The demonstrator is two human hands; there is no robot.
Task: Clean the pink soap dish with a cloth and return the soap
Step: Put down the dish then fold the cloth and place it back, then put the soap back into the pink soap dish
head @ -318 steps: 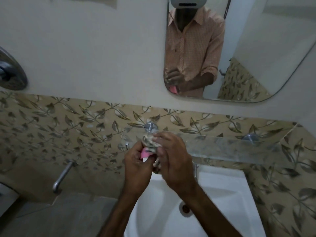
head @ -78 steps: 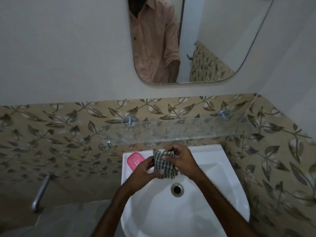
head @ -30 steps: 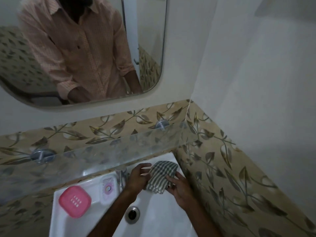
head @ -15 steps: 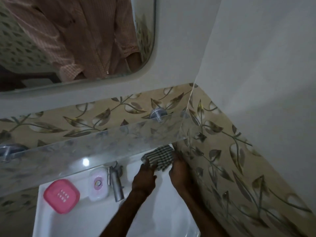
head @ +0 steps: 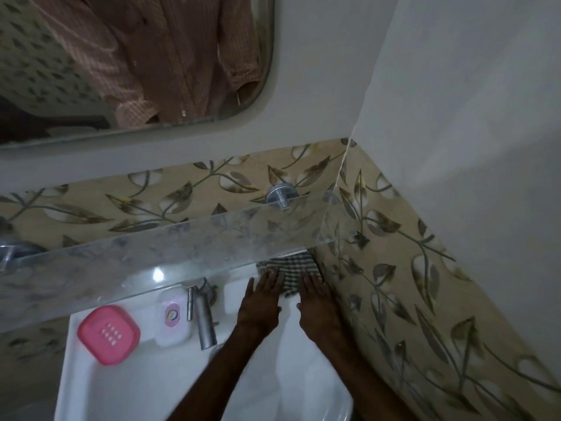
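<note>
The pink soap dish (head: 108, 333) sits empty on the back left corner of the white sink (head: 127, 387). The pale soap bar (head: 174, 318) lies on the sink ledge between the dish and the tap (head: 204, 314). The checked cloth (head: 290, 272) lies flat on the sink's back right corner, partly under the glass shelf. My left hand (head: 260, 305) and my right hand (head: 317, 305) rest flat, fingers spread, with their fingertips on the cloth's near edge.
A glass shelf (head: 170, 253) juts out over the back of the sink on metal pegs (head: 280, 196). A mirror (head: 127, 62) hangs above. The leaf-patterned tiled wall (head: 425, 299) stands close on the right.
The cloth went from held above the basin to lying flat on the sink's back right corner. Both hands have opened and now press on its edge.
</note>
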